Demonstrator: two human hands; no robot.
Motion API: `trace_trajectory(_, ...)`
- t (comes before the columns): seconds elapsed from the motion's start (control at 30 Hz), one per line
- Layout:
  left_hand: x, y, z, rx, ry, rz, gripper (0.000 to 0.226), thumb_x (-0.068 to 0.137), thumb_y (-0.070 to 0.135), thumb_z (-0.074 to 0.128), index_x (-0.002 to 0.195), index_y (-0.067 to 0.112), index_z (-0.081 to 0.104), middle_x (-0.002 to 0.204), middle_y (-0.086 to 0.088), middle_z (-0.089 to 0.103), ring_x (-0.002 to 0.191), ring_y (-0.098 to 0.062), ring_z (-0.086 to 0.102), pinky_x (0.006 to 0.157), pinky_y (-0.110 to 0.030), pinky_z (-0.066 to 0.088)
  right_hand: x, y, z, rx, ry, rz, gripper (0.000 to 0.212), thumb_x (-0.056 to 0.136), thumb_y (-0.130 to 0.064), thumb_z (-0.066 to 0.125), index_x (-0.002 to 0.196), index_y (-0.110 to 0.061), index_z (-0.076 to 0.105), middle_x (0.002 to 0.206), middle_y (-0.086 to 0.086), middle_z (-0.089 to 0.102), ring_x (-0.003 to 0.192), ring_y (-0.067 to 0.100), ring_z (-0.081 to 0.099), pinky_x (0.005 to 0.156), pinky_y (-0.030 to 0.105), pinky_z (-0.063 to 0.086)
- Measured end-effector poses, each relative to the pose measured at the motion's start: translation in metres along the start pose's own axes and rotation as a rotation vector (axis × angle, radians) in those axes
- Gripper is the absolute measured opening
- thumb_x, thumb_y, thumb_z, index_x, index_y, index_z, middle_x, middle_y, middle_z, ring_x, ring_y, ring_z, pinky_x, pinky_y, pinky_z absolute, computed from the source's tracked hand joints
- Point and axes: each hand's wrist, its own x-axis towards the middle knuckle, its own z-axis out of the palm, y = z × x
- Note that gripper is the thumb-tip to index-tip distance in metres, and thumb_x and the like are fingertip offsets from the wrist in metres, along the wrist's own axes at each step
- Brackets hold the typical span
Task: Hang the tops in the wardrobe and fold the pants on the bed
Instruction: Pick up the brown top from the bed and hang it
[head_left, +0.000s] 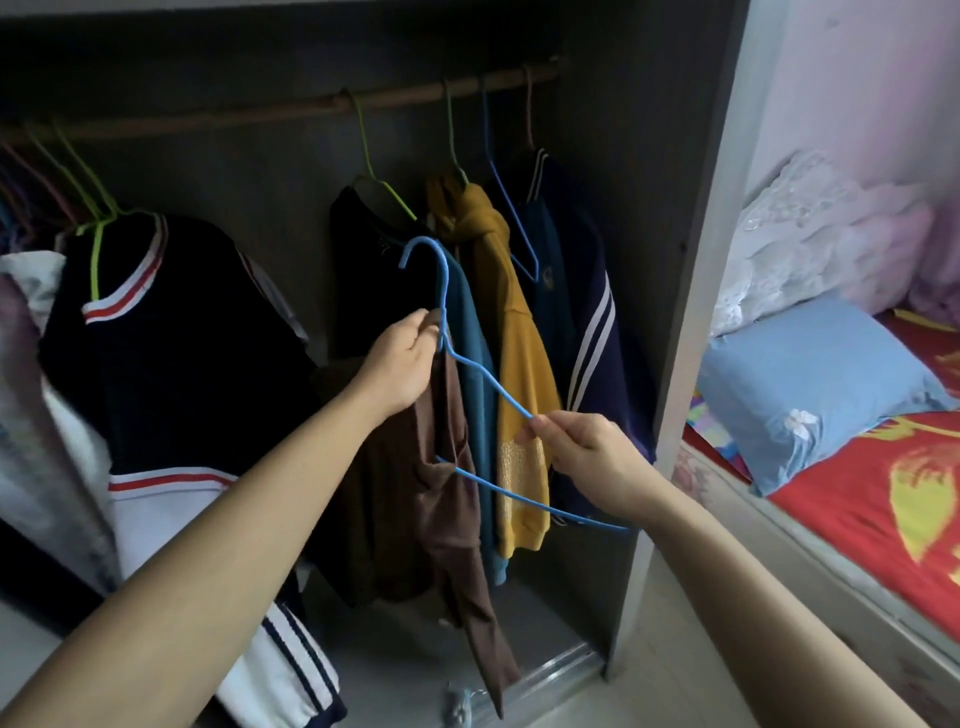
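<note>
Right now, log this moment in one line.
left hand: holds blue hanger neck | right hand: pinches hanger arm | brown top: below left hand | rail: hanger not hooked

— We took the blue hanger for thin wire under a matt coating, smooth all along.
— We agreed, and the green hangers looked the same make. The brown top was soft, matt cloth, limp and creased.
— The mustard top seemed heavier cloth to us, with a speckled patch low down.
— We read the rail as bare, rough wood, and the wardrobe wall as dull dark board.
— The floor track shone like metal. We saw smooth cloth on the pillow and printed cloth on the bed sheet.
</note>
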Motion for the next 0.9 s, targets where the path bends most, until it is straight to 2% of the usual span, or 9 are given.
trace_trajectory(0.07,-0.004,0.01,0.003,-0.111,0.039,-0.01,0.026,0.104,0.021,0.039,0.084,0.023,0.056,0.078,0.01,0.053,0.072,0.0,0.048,0.075,-0.019,0.038,0.003,-0.004,0.003,0.005,0.029,-0.002,0.035,0.104,-0.043,0.04,0.1,-0.031,0.072,0.061,0.003,0.046,0.056,0.016,0.043,0.059,0.043,0.043)
trace_trajectory(0.17,-0.007,0.014,-0.002,-0.212,0.039,0.009,0.025,0.097,0.028,0.041,0.082,0.018,0.058,0.08,0.004,0.054,0.079,-0.007,0.049,0.081,-0.025,0.038,0.003,-0.004,-0.001,-0.007,0.053,-0.017,0.034,0.104,-0.043,0.04,0.102,-0.03,0.072,0.07,0.018,0.055,0.062,0.028,0.051,0.065,0.049,0.049)
trace_trajectory(0.3,-0.007,0.024,-0.007,-0.166,0.03,-0.034,0.033,0.085,0.041,0.037,0.077,0.017,0.057,0.08,0.003,0.057,0.091,-0.028,0.054,0.102,-0.044,0.038,0.003,-0.008,-0.003,-0.07,0.154,-0.087,0.033,0.105,-0.038,0.042,0.105,-0.024,0.071,0.058,-0.003,0.052,0.051,0.015,0.05,0.058,0.043,0.049)
trace_trajectory(0.37,-0.009,0.029,-0.005,0.007,0.097,-0.036,0.039,0.091,0.056,0.043,0.073,0.022,0.051,0.072,0.009,0.056,0.088,-0.027,0.058,0.099,-0.05,0.039,0.005,-0.013,0.003,-0.163,0.246,-0.157,0.032,0.105,-0.038,0.043,0.107,-0.022,0.071,0.061,-0.005,0.057,0.053,0.013,0.054,0.057,0.042,0.051)
trace_trajectory(0.47,-0.009,0.033,-0.001,0.195,0.269,0.009,0.032,0.093,0.044,0.052,0.072,0.022,0.045,0.067,0.009,0.055,0.08,-0.024,0.059,0.097,-0.05,0.042,0.005,-0.018,0.021,-0.398,0.483,-0.285,0.027,0.103,-0.034,0.05,0.116,-0.019,0.068,0.094,-0.003,0.063,0.084,0.012,0.06,0.075,0.039,0.053)
trace_trajectory(0.57,-0.005,0.035,-0.004,0.164,0.354,0.006,0.021,0.096,0.031,0.048,0.081,0.017,0.049,0.07,0.008,0.055,0.081,-0.023,0.056,0.098,-0.052,0.041,-0.004,-0.012,0.037,-0.632,0.693,-0.463,0.036,0.097,-0.031,0.06,0.129,-0.016,0.063,0.123,0.007,0.056,0.112,0.022,0.053,0.091,0.04,0.042)
trace_trajectory(0.67,-0.004,0.043,-0.009,0.108,0.376,0.024,0.018,0.097,0.03,0.047,0.084,0.018,0.05,0.07,0.01,0.053,0.079,-0.02,0.054,0.097,-0.055,0.042,-0.01,-0.005,0.056,-0.626,0.507,-0.615,0.043,0.094,-0.034,0.062,0.132,-0.013,0.061,0.122,0.007,0.057,0.102,0.022,0.059,0.073,0.039,0.05)
trace_trajectory(0.8,-0.002,0.054,-0.009,0.09,0.37,0.068,0.016,0.096,0.028,0.048,0.086,0.017,0.052,0.071,0.011,0.055,0.082,-0.021,0.056,0.096,-0.055,0.043,0.004,-0.009,0.079,-0.612,0.197,-0.442,0.056,0.095,-0.048,0.05,0.14,-0.015,0.049,0.124,0.0,0.053,0.093,0.017,0.06,0.059,0.032,0.052)
trace_trajectory(0.9,-0.002,0.056,-0.006,0.075,0.363,0.087,0.015,0.095,0.027,0.049,0.086,0.015,0.053,0.072,0.011,0.055,0.081,-0.02,0.056,0.096,-0.054,0.043,0.016,-0.014,0.083,-0.553,0.101,-0.547,0.027,0.092,-0.039,0.055,0.106,-0.017,0.058,0.104,-0.003,0.05,0.069,0.016,0.053,0.053,0.03,0.044)
